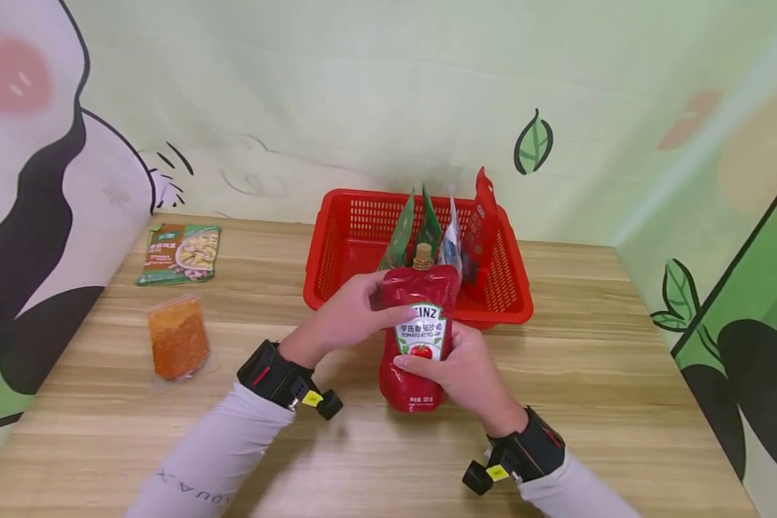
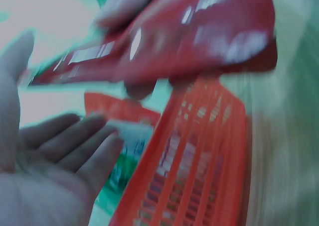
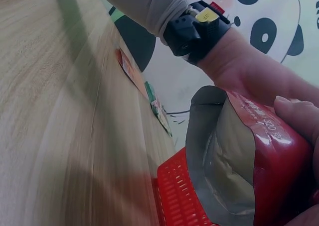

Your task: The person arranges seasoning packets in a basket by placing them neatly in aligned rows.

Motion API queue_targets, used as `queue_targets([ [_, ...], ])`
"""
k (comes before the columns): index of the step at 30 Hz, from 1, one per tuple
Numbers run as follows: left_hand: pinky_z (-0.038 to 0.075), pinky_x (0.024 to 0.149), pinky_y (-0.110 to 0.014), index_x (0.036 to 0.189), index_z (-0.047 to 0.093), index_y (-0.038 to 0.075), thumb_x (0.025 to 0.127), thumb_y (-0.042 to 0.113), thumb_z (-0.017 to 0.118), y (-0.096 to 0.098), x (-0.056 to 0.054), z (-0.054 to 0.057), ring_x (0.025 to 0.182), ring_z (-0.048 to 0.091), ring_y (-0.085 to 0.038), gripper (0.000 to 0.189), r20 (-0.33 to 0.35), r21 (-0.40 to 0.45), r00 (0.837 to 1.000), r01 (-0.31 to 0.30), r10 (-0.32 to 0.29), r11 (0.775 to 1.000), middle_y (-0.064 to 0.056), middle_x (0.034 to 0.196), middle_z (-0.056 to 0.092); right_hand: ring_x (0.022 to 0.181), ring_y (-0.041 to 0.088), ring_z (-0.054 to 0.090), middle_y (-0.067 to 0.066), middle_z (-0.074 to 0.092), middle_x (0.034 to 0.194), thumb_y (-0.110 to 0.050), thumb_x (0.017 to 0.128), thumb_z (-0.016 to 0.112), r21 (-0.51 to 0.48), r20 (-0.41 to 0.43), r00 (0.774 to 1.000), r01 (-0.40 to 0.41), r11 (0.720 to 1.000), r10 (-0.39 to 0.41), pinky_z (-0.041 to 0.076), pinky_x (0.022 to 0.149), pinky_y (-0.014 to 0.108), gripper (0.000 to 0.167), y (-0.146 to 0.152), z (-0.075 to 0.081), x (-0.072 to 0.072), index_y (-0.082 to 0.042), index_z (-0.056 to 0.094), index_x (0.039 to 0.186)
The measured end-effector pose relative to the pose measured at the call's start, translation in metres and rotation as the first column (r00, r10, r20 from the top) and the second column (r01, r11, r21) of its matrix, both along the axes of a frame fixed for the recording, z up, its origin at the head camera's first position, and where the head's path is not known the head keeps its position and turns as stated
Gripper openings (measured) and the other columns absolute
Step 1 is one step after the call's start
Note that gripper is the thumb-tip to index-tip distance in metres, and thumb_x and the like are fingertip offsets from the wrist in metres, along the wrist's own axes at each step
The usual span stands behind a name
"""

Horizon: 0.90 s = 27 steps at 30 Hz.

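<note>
A red Heinz tomato ketchup pouch [image 1: 421, 388] with a gold cap [image 1: 422, 255] is held upright in front of the red basket [image 1: 500, 318]. My right hand [image 1: 469, 367] grips its lower right side, thumb across the label and fingers behind. The left hand [image 1: 356, 316] is at the pouch's upper left, its thumb over the front in the head view. In the blurred left wrist view, the left fingers [image 2: 75, 141] stretch out straight, with a gap between them and the pouch [image 2: 199, 42]. The pouch's silvery base [image 3: 232, 156] faces the right wrist camera.
Inside the basket stand several packets, among them green ones [image 1: 399, 234], a white one [image 1: 451, 241] and a tall red one [image 1: 482, 223]. On the wooden table [image 1: 362, 467] at left lie a green and brown food packet [image 1: 180, 253] and a clear pouch of orange contents [image 1: 178, 338].
</note>
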<state>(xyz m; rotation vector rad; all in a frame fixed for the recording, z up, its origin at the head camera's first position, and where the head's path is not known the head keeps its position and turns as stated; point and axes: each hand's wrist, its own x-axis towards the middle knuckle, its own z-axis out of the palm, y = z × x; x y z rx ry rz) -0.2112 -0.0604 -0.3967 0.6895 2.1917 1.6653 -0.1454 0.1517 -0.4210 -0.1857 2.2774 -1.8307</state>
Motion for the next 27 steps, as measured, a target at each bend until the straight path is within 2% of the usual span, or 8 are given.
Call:
queue_targets([
  [3,0.063,0.08,-0.037,0.128,0.065,0.016,0.094,0.033,0.074,0.011,0.006,0.003,0.099,0.072,-0.022,0.04,0.025,0.055,0.996,-0.086,0.085,0.995,-0.002,0.113,0.074,0.111,0.024,0.069,0.004,0.072,0.121,-0.024,0.082,0.088,-0.013,-0.024,1.0,-0.008,1.0,0.008,0.06,0.092,0.037,0.053,-0.002,-0.001,0.0,-0.018,0.064,0.129],
  [5,0.063,0.078,-0.036,0.124,0.067,0.017,0.095,0.035,0.073,0.015,0.009,0.006,0.094,0.073,-0.022,0.035,0.019,0.064,0.992,-0.123,0.122,0.99,-0.002,0.108,0.076,0.11,0.023,0.069,0.003,0.072,0.121,-0.023,0.082,0.088,-0.01,-0.033,0.999,-0.003,1.0,0.003,0.06,0.092,0.036,0.053,-0.003,-0.002,0.001,-0.018,0.065,0.129],
  [11,0.062,0.076,-0.035,0.117,0.071,0.019,0.094,0.042,0.072,0.022,0.015,0.015,0.091,0.074,-0.02,0.032,0.004,0.028,0.984,-0.177,0.177,0.984,0.002,0.1,0.078,0.111,0.023,0.069,0.001,0.072,0.121,-0.024,0.082,0.088,0.013,-0.065,0.998,-0.019,1.0,0.02,0.06,0.091,0.035,0.054,-0.003,-0.002,0.001,-0.02,0.064,0.129],
  [21,0.062,0.075,-0.036,0.114,0.074,0.016,0.096,0.038,0.071,0.023,0.018,0.019,0.087,0.074,-0.02,0.028,-0.022,0.069,0.979,-0.2,0.202,0.977,0.001,0.096,0.079,0.11,0.021,0.07,0.002,0.073,0.12,-0.024,0.081,0.088,0.014,-0.079,0.996,-0.034,0.999,0.035,0.06,0.092,0.035,0.054,-0.003,0.001,0.001,-0.019,0.064,0.129],
  [27,0.062,0.075,-0.037,0.112,0.076,0.015,0.097,0.035,0.071,0.021,0.022,0.024,0.087,0.074,-0.022,0.026,-0.009,0.097,0.982,-0.185,0.186,0.978,-0.001,0.095,0.079,0.113,0.022,0.069,0.003,0.072,0.124,-0.023,0.083,0.087,-0.005,-0.028,0.994,-0.107,0.994,0.107,0.06,0.094,0.037,0.056,-0.001,0.005,0.0,-0.019,0.061,0.133],
])
